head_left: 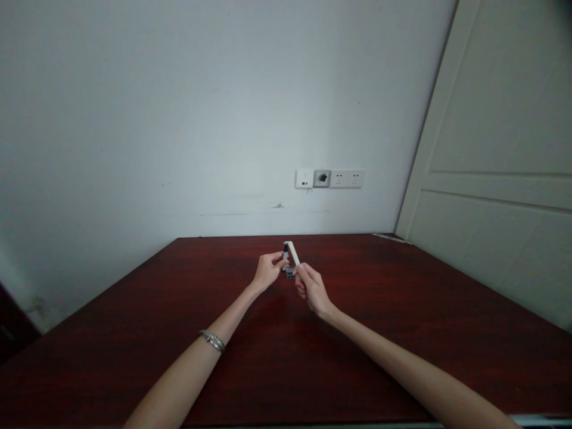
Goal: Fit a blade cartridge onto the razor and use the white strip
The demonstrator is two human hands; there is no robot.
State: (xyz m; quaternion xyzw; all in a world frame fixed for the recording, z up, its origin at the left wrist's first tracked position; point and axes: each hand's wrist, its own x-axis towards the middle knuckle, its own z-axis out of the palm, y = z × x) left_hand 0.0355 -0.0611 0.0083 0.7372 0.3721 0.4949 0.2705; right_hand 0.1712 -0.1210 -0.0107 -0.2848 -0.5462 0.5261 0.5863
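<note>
My left hand [268, 269] pinches a slim upright black-and-white piece [285, 252] between thumb and fingertips. Wrapped round the lower part of a white stick-like handle [294, 252], my right hand [310, 286] holds it tilted, its upper end leaning left. The tops of the two pieces come close together; whether they touch or are joined I cannot tell. Just below and between them, a small clear-and-teal item [290, 273] appears at the tabletop, partly hidden by my right fingers. What kind of things these are is too small to make out.
The dark red wooden table [187, 286] runs back to a pale wall. Sockets and a switch panel [329, 179] sit on that wall. A white panelled door [500, 149] stands along the right side. A thin pale strip [391, 238] lies at the table's back right corner.
</note>
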